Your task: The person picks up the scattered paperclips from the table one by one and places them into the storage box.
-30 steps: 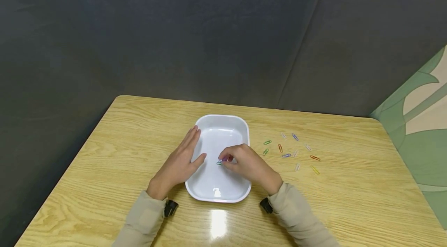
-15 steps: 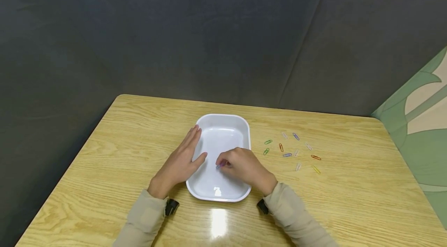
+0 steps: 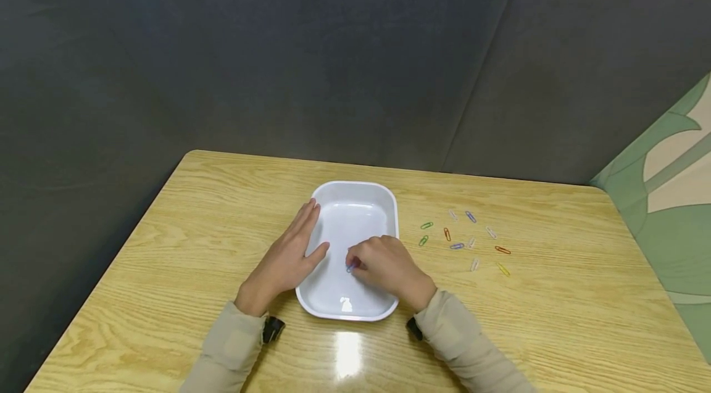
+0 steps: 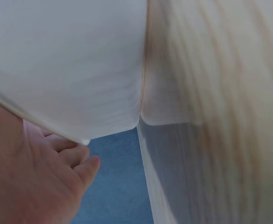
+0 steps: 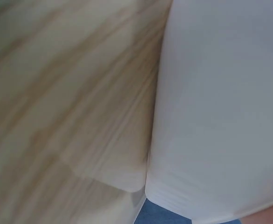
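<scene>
A white rectangular tray [image 3: 355,303] stands on the table between my hands. My left hand [image 3: 286,257] rests along its left rim, fingers straight and thumb reaching over the inside. In the left wrist view, the left hand [image 4: 43,182] lies against the tray's outer wall [image 4: 80,70]. Inside the tray, my right hand [image 3: 386,263] has its fingers curled and pinches a blue paper clip [image 3: 350,268], most of which the fingertips hide. Only a sliver of the right hand [image 5: 269,215] enters the right wrist view, beside the tray wall [image 5: 220,102].
Several loose paper clips lie right of the tray, among them a green clip [image 3: 424,240], a red clip [image 3: 447,234], a blue clip [image 3: 457,246] and a yellow clip [image 3: 503,269]. A dark curtain [image 3: 333,60] hangs behind the wooden table [image 3: 166,257].
My right hand has shifted slightly toward the near side inside the tray. A green clip seen by its fingertips a second ago is now out of sight. The left hand has stayed put.
</scene>
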Action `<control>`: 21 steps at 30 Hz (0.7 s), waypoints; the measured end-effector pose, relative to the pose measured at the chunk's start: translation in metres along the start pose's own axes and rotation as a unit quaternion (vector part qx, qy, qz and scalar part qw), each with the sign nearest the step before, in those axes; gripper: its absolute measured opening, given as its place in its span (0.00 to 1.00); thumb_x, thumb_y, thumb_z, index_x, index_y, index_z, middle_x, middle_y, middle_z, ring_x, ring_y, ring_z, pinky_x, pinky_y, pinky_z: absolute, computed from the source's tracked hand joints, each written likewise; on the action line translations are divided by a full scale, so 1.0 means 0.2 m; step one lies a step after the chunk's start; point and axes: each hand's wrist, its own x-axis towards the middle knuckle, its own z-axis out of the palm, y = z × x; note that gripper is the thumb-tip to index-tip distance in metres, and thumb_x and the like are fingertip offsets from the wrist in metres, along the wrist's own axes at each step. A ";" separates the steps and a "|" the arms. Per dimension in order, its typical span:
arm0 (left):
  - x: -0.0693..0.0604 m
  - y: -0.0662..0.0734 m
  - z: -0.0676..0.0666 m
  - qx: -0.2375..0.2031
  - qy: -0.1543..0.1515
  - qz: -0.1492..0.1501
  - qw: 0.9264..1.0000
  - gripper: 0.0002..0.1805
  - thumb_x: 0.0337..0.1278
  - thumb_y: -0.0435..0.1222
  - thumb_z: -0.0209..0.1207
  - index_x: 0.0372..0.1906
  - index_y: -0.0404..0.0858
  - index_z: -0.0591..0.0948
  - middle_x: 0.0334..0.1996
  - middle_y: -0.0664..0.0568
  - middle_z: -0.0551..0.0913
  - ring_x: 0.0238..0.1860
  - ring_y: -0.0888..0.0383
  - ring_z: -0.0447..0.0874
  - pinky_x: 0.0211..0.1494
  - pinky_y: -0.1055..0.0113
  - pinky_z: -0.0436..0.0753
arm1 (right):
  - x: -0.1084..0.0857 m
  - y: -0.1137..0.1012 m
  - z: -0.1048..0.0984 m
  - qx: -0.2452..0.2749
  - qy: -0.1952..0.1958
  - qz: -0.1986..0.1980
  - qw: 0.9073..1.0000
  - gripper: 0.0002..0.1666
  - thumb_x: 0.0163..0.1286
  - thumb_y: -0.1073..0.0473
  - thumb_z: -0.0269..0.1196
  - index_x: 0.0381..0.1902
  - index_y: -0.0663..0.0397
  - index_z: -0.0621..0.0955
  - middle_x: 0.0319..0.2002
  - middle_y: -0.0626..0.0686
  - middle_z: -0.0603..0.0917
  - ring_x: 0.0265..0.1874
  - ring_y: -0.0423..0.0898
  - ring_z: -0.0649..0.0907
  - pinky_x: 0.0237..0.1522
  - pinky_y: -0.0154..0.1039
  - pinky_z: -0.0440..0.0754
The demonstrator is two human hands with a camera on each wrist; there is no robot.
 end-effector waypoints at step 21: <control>0.00 0.00 0.00 0.006 -0.002 -0.003 1.000 0.41 0.72 0.47 0.51 0.79 0.34 0.49 0.81 0.46 0.43 0.81 0.46 0.43 0.80 0.49 0.54 | -0.01 0.01 -0.06 0.112 0.007 -0.004 0.994 0.09 0.61 0.64 0.70 0.41 0.57 0.87 0.39 0.50 0.89 0.40 0.44 0.86 0.47 0.39 0.85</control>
